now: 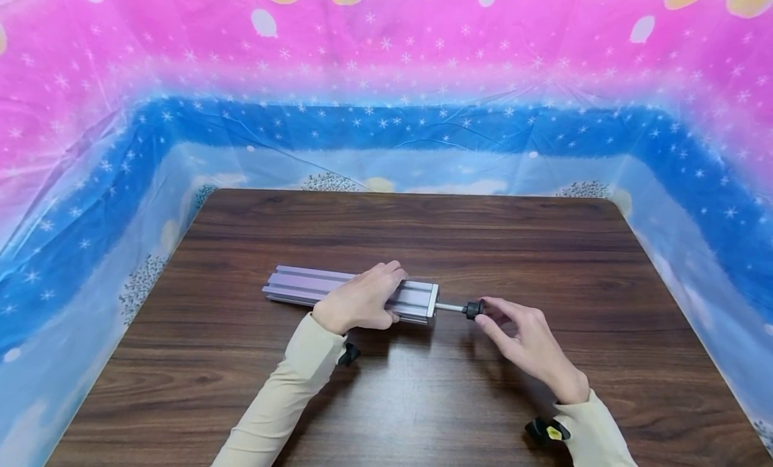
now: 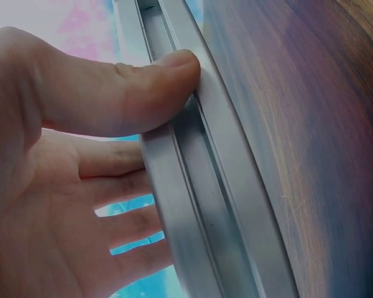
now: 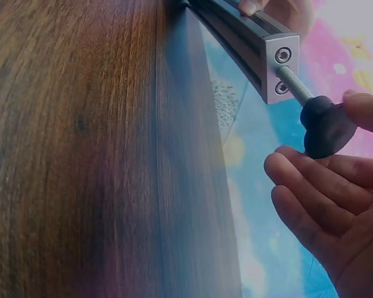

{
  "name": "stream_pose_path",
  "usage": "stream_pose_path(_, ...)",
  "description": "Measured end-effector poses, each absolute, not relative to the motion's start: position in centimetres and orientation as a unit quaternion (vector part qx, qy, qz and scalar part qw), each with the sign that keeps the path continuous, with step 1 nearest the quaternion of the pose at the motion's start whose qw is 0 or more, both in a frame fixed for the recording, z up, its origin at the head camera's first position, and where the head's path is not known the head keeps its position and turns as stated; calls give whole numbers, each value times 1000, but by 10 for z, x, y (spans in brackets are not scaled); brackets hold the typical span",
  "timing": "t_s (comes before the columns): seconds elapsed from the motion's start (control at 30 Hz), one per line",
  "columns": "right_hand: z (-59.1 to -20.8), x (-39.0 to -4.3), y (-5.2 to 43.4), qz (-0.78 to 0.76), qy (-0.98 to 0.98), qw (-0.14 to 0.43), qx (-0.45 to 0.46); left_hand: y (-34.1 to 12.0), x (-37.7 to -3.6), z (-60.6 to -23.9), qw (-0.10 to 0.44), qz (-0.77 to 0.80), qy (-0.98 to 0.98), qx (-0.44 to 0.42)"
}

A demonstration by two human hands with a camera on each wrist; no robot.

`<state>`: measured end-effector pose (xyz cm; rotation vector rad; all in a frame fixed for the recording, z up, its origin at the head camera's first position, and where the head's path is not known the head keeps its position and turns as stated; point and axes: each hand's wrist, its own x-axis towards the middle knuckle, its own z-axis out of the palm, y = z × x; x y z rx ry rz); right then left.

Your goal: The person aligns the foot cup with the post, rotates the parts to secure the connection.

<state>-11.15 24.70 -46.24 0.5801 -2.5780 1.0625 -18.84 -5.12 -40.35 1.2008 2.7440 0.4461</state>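
Note:
An aluminium extrusion profile (image 1: 302,284) with slots along its sides lies on the table, its capped end to the right. My left hand (image 1: 362,296) grips it near that end; in the left wrist view the thumb (image 2: 124,93) presses on the slotted side and the other fingers reach over the far side. From the end plate (image 3: 272,81), between two socket screws, a threaded rod (image 1: 449,307) sticks out. A black levelling foot (image 3: 332,127) sits on the rod's outer end. My right hand (image 1: 531,343) pinches the foot's rim between thumb and fingertips.
The dark wood-grain table (image 1: 386,232) has rounded far corners. A pink and blue snowflake-patterned cloth (image 1: 386,125) hangs behind and along both sides. Black wrist devices show under the left cuff (image 1: 348,354) and the right cuff (image 1: 546,431).

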Motion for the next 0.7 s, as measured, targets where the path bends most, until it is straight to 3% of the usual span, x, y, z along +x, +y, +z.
stream_pose_path(0.4, -460, -113, 243, 379, -909, 93, 142, -52, -187, -405, 52, 154, 902, 399)
stream_pose_path(0.7, -460, -110, 248, 369, -886, 156, 233, -54, -188, -405, 56, 155, 903, 397)
